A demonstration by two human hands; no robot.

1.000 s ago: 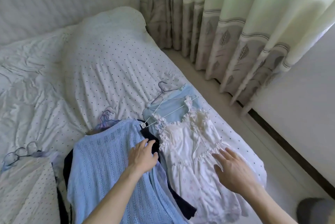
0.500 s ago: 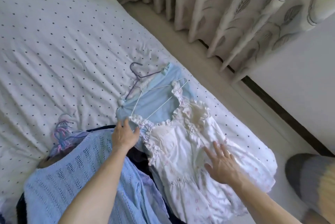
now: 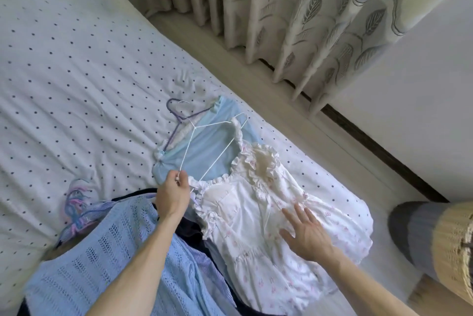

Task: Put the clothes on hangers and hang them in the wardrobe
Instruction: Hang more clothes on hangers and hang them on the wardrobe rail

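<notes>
Your left hand (image 3: pixel 172 196) pinches the lower corner of a white wire hanger (image 3: pixel 187 149) between thumb and fingertips. The hanger's far corner is tucked under the ruffled shoulder strap of the white floral dress (image 3: pixel 256 216). The near strap sits just beside your thumb, and you cannot tell whether the wire has entered it.

The dress lies flat on its back near the right edge of the bed, with its neckline pointing away from you. Your right hand (image 3: pixel 307 235) rests palm down on its waist, fingers straight and spread, grasping nothing.

Under the top of the dress and the white hanger lies a light blue garment (image 3: pixel 204 148) already on a purple hanger (image 3: pixel 176 121), whose hook points up the bed. To the left, below your forearm, a blue knit sweater (image 3: pixel 102 251) covers a dark garment (image 3: pixel 190 230). A bundle of pink, purple and blue hangers (image 3: pixel 76 203) pokes out beyond the sweater.

All of this lies on a white polka-dot bedsheet (image 3: pixel 76 72). Leaf-patterned curtains (image 3: pixel 307 21) hang past the far side of the bed, and a woven basket (image 3: pixel 453 251) stands at the right edge.
</notes>
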